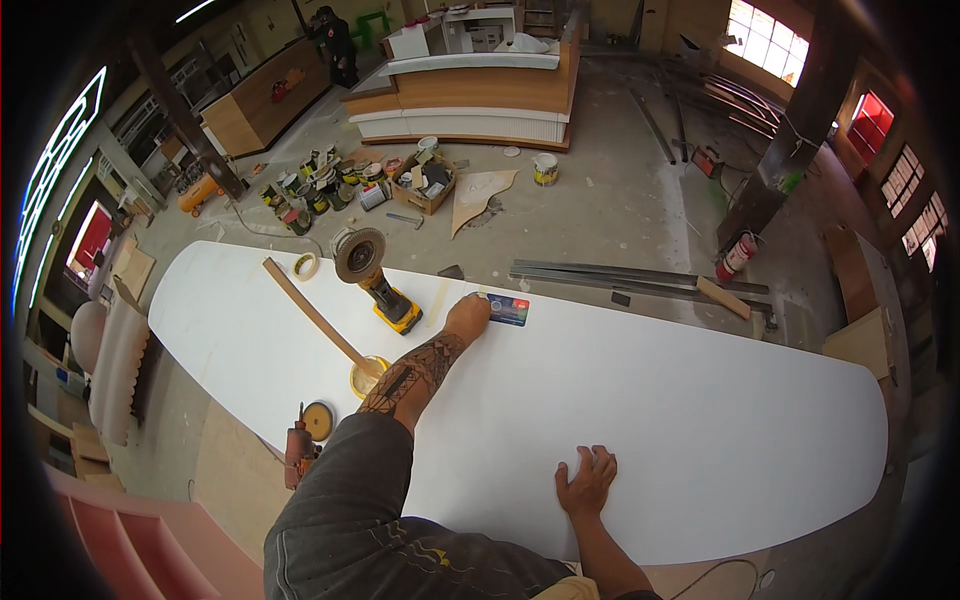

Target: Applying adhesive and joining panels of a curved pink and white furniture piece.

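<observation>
Across the middle stretches a long white panel (640,430) with rounded ends. Over its far edge, my left hand (467,318) is closed, with its fingers on the left end of a blue and red plastic card (509,310) lying near the surface. My right hand (588,482) rests on the panel's near part, fingers spread, holding nothing. Left of my tattooed left forearm stand a yellow and black cordless angle grinder (378,280) and a yellow-rimmed round tub (362,384). A wooden stick (318,312) leans on the tub. Farther left lies a tape roll (306,266).
A red power tool (298,452) with a round yellow pad (318,421) sits at the panel's near left edge. Beyond the panel are metal bars (620,278), a fire extinguisher (737,256), paint cans (318,185) and a wood-fronted counter (470,95). A person (336,45) stands far back.
</observation>
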`<state>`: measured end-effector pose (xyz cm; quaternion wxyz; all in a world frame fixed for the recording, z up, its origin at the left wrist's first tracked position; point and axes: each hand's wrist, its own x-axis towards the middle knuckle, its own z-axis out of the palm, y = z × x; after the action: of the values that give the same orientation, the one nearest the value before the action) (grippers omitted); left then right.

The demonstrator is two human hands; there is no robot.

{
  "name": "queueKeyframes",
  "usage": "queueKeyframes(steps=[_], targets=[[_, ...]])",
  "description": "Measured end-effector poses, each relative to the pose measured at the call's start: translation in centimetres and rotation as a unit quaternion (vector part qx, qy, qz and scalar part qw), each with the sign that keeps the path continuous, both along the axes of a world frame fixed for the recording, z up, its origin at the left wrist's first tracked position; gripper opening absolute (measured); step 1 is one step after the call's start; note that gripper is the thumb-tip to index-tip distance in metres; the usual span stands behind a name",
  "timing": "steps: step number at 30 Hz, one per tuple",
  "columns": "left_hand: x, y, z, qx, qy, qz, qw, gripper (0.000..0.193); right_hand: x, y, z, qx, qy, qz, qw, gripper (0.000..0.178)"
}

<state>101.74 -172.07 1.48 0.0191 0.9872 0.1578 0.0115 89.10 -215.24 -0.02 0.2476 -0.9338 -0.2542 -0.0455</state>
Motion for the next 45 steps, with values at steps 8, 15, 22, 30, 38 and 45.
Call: queueKeyframes(steps=[8, 15, 22, 30, 38, 45], targets=[[-0.2, -0.4, -0.6, 0.002, -0.027, 0.035, 0.999, 0.015, -0.3, 0.1, 0.1, -0.012, 0.001, -0.001, 1.000, 0.049], [-1.2, -0.8, -0.6, -0.009, -0.040, 0.029, 0.999, 0.014, -0.2, 0.1, 0.0, -0.021, 0.004, -0.005, 1.000, 0.050], [-0.7, -0.6, -1.6, 0.050, -0.050, -0.014, 0.997, 0.015, -0.2, -0.1, 0.1, -0.023, 0.002, -0.003, 1.000, 0.051], [2.9, 4.6, -3.3, 0.048, 0.010, -0.034, 0.998, 0.020, 0.3, 0.1, 0.4, -0.012, -0.010, 0.000, 1.000, 0.047], [9.3, 8.0, -1.6, 0.069, -0.025, -0.012, 0.997, 0.019, 0.5, 0.1, 0.3, -0.007, -0.008, -0.014, 1.000, 0.047], [18.2, 7.2, -3.5, 0.076, -0.072, 0.049, 0.993, 0.019, 0.3, -0.3, 0.1, -0.032, 0.004, -0.041, 0.999, 0.049]])
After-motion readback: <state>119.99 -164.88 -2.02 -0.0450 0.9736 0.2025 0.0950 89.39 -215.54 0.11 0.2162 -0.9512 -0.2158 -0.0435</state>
